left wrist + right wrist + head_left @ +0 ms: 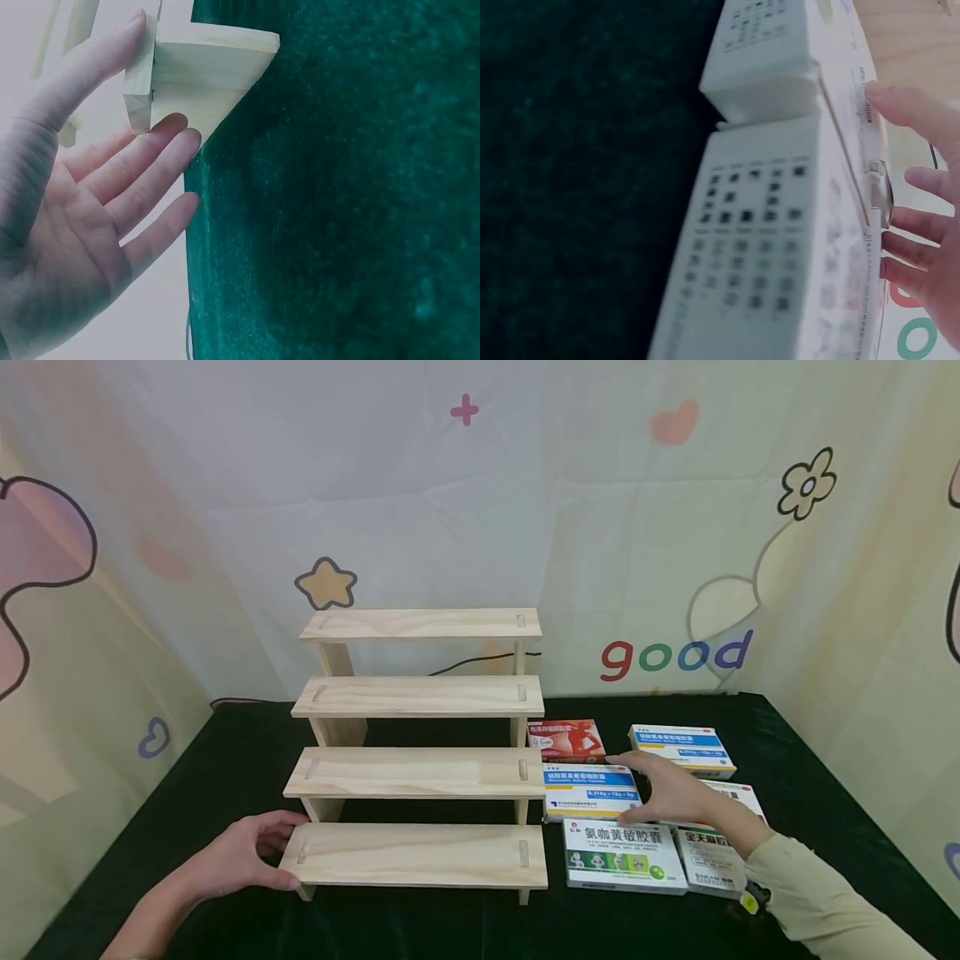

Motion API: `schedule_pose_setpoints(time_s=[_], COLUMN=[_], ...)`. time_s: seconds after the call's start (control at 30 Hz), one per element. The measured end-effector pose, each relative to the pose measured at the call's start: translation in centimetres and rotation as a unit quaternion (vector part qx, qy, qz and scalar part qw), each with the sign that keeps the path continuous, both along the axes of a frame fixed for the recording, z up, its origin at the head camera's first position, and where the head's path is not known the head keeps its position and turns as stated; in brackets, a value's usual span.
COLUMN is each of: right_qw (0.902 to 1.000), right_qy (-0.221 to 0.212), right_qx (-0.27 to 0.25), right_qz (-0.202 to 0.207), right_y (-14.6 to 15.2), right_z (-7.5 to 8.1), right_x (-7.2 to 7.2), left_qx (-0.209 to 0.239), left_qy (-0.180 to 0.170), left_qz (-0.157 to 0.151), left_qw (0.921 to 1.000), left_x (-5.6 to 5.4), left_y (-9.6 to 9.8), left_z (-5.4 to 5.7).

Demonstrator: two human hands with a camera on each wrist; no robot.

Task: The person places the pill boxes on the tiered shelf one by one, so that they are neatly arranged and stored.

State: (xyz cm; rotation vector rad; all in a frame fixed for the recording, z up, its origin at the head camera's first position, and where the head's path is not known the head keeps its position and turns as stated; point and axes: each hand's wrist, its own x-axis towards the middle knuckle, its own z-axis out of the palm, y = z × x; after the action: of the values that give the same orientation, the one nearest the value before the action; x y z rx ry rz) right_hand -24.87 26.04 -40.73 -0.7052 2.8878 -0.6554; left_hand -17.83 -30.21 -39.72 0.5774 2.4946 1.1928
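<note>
A wooden stepped display rack (416, 856) stands on the dark green cloth. My left hand (236, 853) is at the left end of its lowest step, thumb by the front corner. In the left wrist view, the fingers (154, 176) are loosely extended beside the board's end (139, 105). My right hand (667, 787) spreads over the medicine boxes, thumb and fingertips at the right edge of a blue-and-white medicine box (588, 793). Under it, a white medicine box (742, 795) is partly covered. Closer to me lie a green-and-white medicine box (624, 857) and another white medicine box (708, 862).
A red medicine box (566, 739) lies right of the rack, its left end close to it. Farther right is a second blue-and-white medicine box (682, 747). A printed curtain (420, 527) hangs behind the cloth-covered table (247, 735), with a thin black cable (468, 662) behind the rack.
</note>
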Motion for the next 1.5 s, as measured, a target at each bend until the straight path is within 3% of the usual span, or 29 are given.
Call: schedule_pose_setpoints(time_s=[0.27, 0.77, 1.13, 1.5], right_qw=[0.9999, 0.9994, 0.9999, 0.9997], right_qy=[-0.005, -0.018, 0.0, 0.021], right_qx=[0.001, 0.0, 0.0, 0.007], right_qz=[-0.012, -0.029, -0.011, 0.008], right_y=[-0.2, -0.5, -0.5, 0.0], right_z=[-0.2, -0.6, -0.7, 0.5], right_x=[-0.1, -0.5, -0.7, -1.0], left_qx=[-0.018, -0.005, -0.003, -0.004], left_qy=[0.012, 0.007, 0.002, 0.002], left_qz=[0.012, 0.015, 0.013, 0.015], left_qw=[0.9997, 0.9998, 0.9999, 0.9999], left_x=[0.1, 0.4, 0.4, 0.3], left_y=[0.1, 0.0, 0.1, 0.0], left_z=[-0.1, 0.0, -0.1, -0.1])
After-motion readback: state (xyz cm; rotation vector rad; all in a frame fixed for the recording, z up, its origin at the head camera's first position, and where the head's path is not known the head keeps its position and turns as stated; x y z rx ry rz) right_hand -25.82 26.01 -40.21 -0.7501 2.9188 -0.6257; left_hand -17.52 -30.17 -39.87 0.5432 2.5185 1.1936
